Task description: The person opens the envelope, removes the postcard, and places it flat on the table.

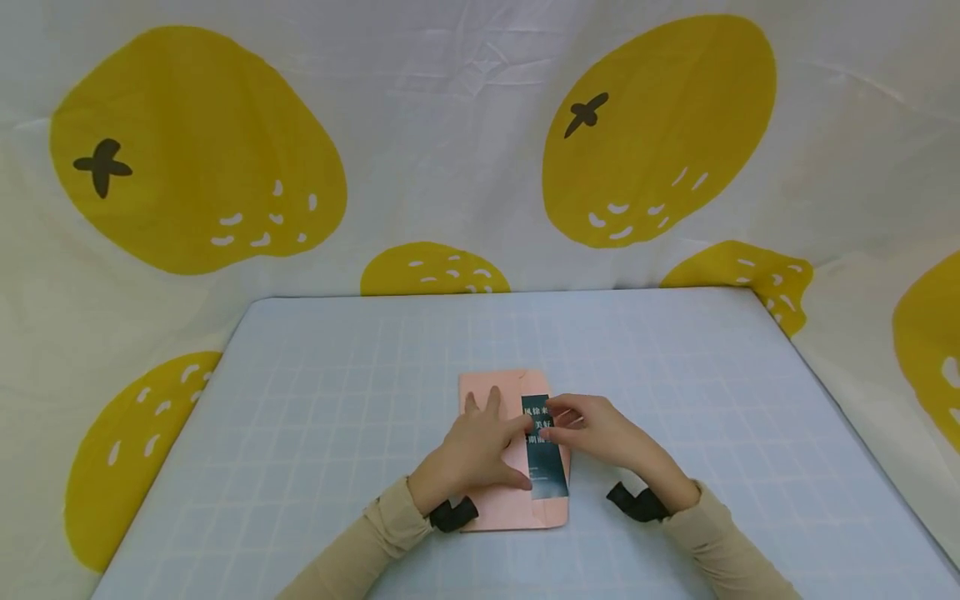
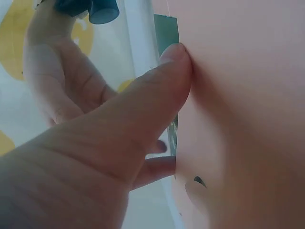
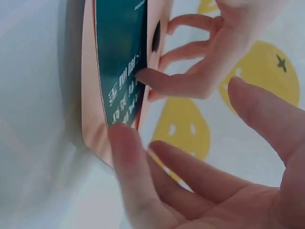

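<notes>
A pink paper envelope (image 1: 491, 510) lies on the table, a dark green card (image 1: 547, 475) with white characters along its right side. My left hand (image 1: 483, 450) spreads over the envelope, its index finger reaching onto the card. In the left wrist view the left thumb (image 2: 162, 78) touches the envelope beside the card's edge (image 2: 167, 31). My right hand (image 1: 600, 429) is at the card's right edge. The right wrist view shows its index fingertip (image 3: 126, 143) at the lettered end of the card (image 3: 119, 43), while its thumb (image 3: 262, 109) stands apart from it.
A pale blue gridded cloth covers the table (image 1: 337, 400). Behind and beside it hangs a white curtain (image 1: 450, 167) printed with yellow fruit. Dark bands (image 1: 637, 502) sit at both wrists, next to beige sleeves (image 1: 720, 533).
</notes>
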A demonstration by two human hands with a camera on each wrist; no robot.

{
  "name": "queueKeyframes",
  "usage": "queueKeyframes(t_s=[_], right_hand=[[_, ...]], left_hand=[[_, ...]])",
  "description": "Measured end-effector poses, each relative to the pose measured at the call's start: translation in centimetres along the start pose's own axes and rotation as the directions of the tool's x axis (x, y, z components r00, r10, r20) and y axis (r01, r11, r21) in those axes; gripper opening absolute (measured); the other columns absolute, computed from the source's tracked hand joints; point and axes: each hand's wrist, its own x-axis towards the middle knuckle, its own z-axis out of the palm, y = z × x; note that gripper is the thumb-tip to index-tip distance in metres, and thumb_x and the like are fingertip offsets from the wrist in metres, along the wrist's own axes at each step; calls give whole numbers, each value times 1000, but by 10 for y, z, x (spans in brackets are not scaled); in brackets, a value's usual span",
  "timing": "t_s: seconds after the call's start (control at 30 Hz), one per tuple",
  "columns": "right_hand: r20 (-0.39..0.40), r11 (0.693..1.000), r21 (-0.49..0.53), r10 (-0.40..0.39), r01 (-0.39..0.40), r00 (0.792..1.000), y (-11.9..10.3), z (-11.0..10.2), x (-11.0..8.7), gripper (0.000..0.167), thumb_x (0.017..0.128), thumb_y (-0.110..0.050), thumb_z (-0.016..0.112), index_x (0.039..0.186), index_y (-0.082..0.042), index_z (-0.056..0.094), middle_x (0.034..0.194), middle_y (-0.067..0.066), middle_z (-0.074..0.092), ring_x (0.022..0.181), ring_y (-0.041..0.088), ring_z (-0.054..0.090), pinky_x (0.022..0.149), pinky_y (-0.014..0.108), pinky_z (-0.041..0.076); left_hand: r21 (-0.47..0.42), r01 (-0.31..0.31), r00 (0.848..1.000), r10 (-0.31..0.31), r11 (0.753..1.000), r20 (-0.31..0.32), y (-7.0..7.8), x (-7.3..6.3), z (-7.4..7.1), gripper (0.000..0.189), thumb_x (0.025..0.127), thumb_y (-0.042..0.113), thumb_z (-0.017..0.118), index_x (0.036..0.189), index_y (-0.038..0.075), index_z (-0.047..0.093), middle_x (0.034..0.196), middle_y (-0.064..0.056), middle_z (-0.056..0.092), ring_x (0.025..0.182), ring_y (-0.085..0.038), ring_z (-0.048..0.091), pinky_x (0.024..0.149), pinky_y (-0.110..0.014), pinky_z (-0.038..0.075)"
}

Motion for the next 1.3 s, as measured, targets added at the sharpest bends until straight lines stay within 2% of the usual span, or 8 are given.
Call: queueKeyframes(t_s=[0.13, 0.2, 0.4, 0.47, 0.53, 0.77, 0.97, 1.3], right_hand=[[14, 986, 102, 132, -133, 991, 4, 0, 4, 56, 92, -33, 71, 130, 5, 59, 115, 13, 66, 99, 25, 65, 80, 41, 55], [17, 973, 150, 173, -173, 985, 7, 1, 6, 56, 93, -32, 69, 131, 7, 57, 110, 12, 66, 93, 23, 67, 77, 39, 56], [43, 902, 370, 221, -221, 974, 20, 3, 15, 51, 97, -23, 65, 129, 15, 54, 101, 16, 70, 82, 26, 70, 75, 38, 59], [49, 878, 420, 232, -231, 972, 24, 3, 17, 46, 97, -21, 64, 125, 15, 57, 99, 17, 71, 81, 27, 70, 74, 39, 59], [49, 868, 440, 235, -232, 971, 27, 4, 18, 41, 97, -19, 63, 121, 15, 59, 94, 17, 71, 78, 26, 70, 72, 38, 59], [81, 862, 465, 184, -200, 980, 34, 3, 17, 29, 97, -12, 61, 108, 14, 65, 77, 12, 68, 64, 17, 66, 63, 31, 58], [132, 882, 428, 155, -197, 979, 39, 6, 18, 22, 96, -12, 63, 90, 9, 69, 66, 8, 65, 51, 11, 59, 49, 23, 49], [128, 891, 414, 148, -189, 981, 41, 8, 20, 19, 96, -10, 64, 89, 7, 69, 64, 8, 64, 50, 12, 59, 47, 23, 48]], left_hand=[[-3, 18, 1000, -18, 1000, 14, 1, 0, 0, 76, 68, 64, 82, 133, 31, 59, 150, -31, 34, 124, -67, 37, 88, -60, 50], [-11, 28, 999, -28, 1000, 19, 2, 0, 0, 78, 68, 64, 82, 136, 31, 58, 151, -31, 32, 126, -67, 35, 88, -60, 51], [-30, 48, 998, -48, 998, 29, 3, -1, -1, 80, 69, 63, 82, 138, 31, 57, 153, -30, 30, 128, -66, 32, 89, -60, 50], [-26, 51, 998, -50, 998, 33, 3, 0, -1, 80, 69, 63, 82, 138, 31, 57, 153, -29, 30, 129, -66, 32, 89, -60, 50], [-16, 44, 999, -43, 999, 32, 3, 0, -1, 81, 69, 64, 82, 138, 31, 57, 153, -29, 31, 128, -66, 33, 90, -60, 50], [23, 9, 1000, -9, 1000, 8, 3, 1, 2, 79, 67, 65, 81, 133, 30, 57, 149, -31, 33, 124, -67, 36, 82, -55, 55], [16, 22, 1000, -22, 1000, 16, 3, 1, 2, 82, 67, 65, 81, 137, 31, 56, 152, -30, 31, 127, -67, 34, 84, -56, 54], [16, 1, 1000, -1, 1000, -3, -1, 2, 2, 75, 66, 66, 81, 129, 31, 58, 148, -29, 35, 122, -65, 40, 86, -59, 52]])
